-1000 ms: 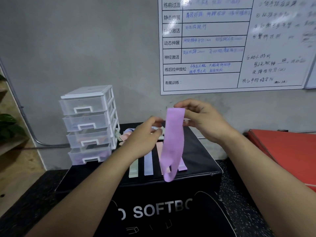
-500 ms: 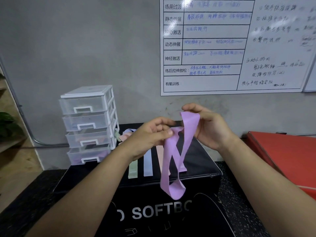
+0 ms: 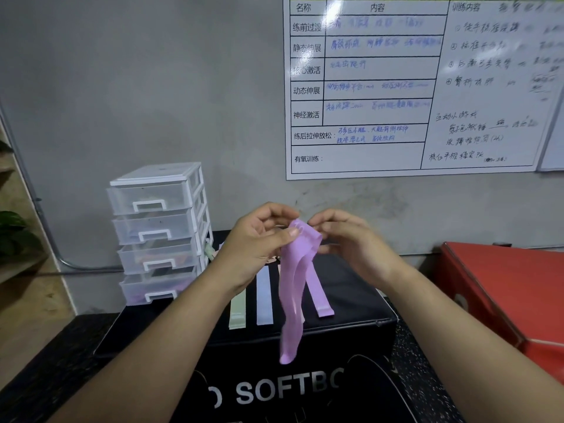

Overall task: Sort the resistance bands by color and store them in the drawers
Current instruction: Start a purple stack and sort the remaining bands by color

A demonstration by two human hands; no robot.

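Hands at centre, raised above a black box (image 3: pixel 351 300) printed with the partial word "SOFTBO". Left hand (image 3: pixel 259 245) pinches the top fold of a purple band (image 3: pixel 293 285) between thumb and fingers, closed on it. Right hand (image 3: pixel 351 242) meets the same fold from the other side, fingertips curled in against the band; its grip on the band looks closed, though the contact is partly hidden behind the fold. The band hangs doubled and slightly twisted, its lower loop dangling in front of the box's front edge, clear of the surface.

Flat on the box top, side by side behind the hanging band: a green band (image 3: pixel 238 312), a pale blue band (image 3: pixel 264 297), and a second purple band (image 3: pixel 319 294); a pinkish strip between them is mostly hidden.

Drawers (image 3: pixel 158 233), a clear four-tier unit with white frame and handles, stand at the box's rear left corner against the wall, all shut; faint coloured contents show in the lower tiers. Whiteboard (image 3: pixel 412 87) with handwriting hangs on the wall. Red box (image 3: pixel 503 288) sits to the right.
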